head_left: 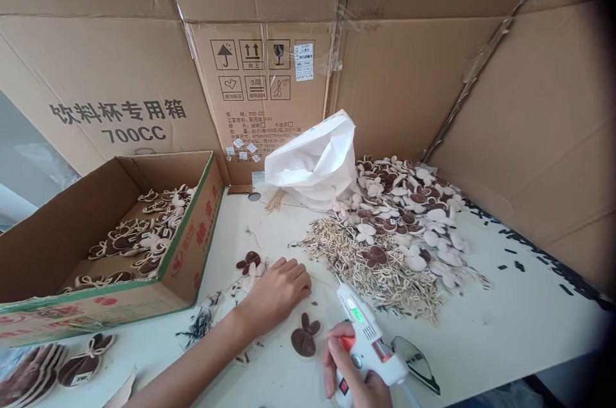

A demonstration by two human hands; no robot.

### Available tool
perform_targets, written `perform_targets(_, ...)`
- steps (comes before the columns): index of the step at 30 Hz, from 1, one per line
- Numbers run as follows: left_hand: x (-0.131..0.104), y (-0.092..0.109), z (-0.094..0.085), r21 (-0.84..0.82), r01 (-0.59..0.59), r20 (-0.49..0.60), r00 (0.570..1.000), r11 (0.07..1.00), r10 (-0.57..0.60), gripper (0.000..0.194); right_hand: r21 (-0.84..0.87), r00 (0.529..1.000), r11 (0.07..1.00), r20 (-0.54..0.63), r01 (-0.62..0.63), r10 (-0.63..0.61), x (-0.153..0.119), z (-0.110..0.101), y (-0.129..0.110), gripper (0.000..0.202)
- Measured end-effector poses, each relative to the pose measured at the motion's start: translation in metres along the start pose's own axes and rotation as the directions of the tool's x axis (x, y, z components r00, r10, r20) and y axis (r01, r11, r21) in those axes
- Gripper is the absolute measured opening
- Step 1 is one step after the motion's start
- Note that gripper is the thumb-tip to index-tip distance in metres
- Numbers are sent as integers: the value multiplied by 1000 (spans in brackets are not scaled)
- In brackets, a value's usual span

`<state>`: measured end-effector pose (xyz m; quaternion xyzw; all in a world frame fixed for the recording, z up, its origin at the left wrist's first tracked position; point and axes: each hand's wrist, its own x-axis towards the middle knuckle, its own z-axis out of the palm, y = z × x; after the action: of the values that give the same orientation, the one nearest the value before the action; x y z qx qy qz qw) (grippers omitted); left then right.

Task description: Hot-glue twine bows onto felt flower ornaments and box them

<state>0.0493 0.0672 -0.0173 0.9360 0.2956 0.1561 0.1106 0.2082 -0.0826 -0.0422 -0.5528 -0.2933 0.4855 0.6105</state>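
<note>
White glue gun (371,345), one, gripped by right fingers (329,380); left fingers (302,282) curled, contents unseen

Under soft light, blurred black shading darkens the right edge.

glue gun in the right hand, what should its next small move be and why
Probably draw the glue gun back so its nozzle sits over the brown rabbit-shaped piece: the right hand grips the glue gun, the nozzle points away from that piece, and the piece lies uncovered close by.
</note>
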Motion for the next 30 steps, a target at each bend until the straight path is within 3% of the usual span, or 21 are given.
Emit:
perform_targets(5,-26,8,-21,-203,171,-20,984,964,-179,15,10,1000,1000,-1,-11,11,-1,1,-3,53)
perform_targets(7,-39,13,-27,-503,308,52,943,808,-328,17,24,1000,1000,-2,-19,19,-2,1,-3,53)
perform_targets(9,-50,18,-30,-716,366,119,903,594,-413,21,31,1000,999,9,-29,29,-3,2,-3,52)
perform_targets(12,-62,21,-28,-871,342,159,875,352,-457,28,36,998,998,22,-54,53,-4,1,-2,51)
perform_targets(14,-67,20,-25,-912,327,183,865,248,-467,32,35,998,997,17,-62,61,-4,0,-1,50)
perform_targets(16,-70,19,-22,-920,320,181,860,227,-478,33,18,998,998,22,-61,60,-3,0,-1,48)
perform_targets(22,-71,21,-21,-904,288,104,865,315,-492,28,4,998,998,15,-58,58,-2,-2,-1,43)
perform_targets(30,-72,22,-20,-889,305,93,850,341,-519,30,1,996,996,-23,-85,85,-7,4,-11,46)
